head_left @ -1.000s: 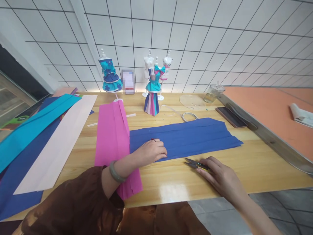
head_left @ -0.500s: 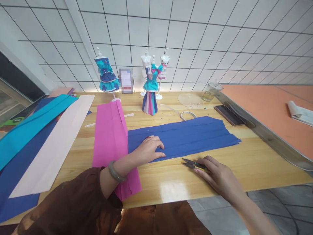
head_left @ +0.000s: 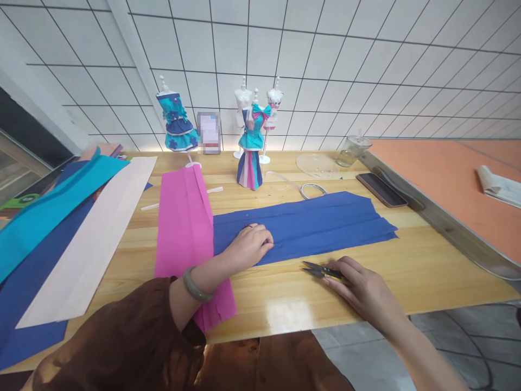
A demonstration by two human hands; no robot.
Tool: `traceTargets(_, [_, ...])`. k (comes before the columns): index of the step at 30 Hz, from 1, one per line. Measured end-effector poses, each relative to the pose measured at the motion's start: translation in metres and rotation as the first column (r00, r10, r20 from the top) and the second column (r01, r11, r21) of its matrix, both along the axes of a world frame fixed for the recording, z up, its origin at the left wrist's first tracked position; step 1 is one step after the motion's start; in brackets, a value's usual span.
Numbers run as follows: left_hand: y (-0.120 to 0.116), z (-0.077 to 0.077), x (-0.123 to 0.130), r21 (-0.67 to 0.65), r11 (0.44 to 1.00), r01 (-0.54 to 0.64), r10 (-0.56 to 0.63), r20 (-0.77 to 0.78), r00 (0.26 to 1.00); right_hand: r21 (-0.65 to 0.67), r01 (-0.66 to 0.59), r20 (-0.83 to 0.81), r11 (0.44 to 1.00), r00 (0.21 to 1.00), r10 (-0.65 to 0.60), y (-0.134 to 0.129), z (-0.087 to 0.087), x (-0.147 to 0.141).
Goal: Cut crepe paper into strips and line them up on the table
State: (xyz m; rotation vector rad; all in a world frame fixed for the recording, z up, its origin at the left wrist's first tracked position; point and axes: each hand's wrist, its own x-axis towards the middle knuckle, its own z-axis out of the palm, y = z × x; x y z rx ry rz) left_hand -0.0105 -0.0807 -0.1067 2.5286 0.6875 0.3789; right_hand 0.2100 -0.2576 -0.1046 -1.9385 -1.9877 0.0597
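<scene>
My left hand (head_left: 253, 243) curls on blue fabric (head_left: 315, 225), whether pinching I cannot tell, my right hand (head_left: 360, 285) grasps thread snips (head_left: 318, 267), blades apart.

The left hand (head_left: 250, 245), fingers curled, rests on a long, creased royal-blue fabric strip (head_left: 317, 225). The right hand (head_left: 362, 285) holds small dark-bladed snips (head_left: 319, 270), blades apart, near the strip. Bright pink fabric (head_left: 183, 222) lies under the left forearm (head_left: 220, 266).

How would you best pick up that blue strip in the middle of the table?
Probably pinch the blue strip by its right end, coming from the right: that jagged end lies free on the table, while the left hand rests near the other end, beside the pink strip.
</scene>
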Motion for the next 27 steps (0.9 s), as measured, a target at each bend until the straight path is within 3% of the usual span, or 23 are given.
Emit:
traceTargets(11, [-0.001, 0.002, -0.001, -0.006, 1.000, -0.015, 0.015, 0.014, 1.000, -0.003, 0.057, 0.110, 0.998, 0.992, -0.056, 0.005, -0.004, 0.013])
traceTargets(27, [-0.002, 0.001, -0.001, 0.010, 1.000, -0.011, 0.011, 0.003, 1.000, 0.017, 0.117, 0.131, 0.993, 0.984, -0.118, -0.001, -0.002, 0.032])
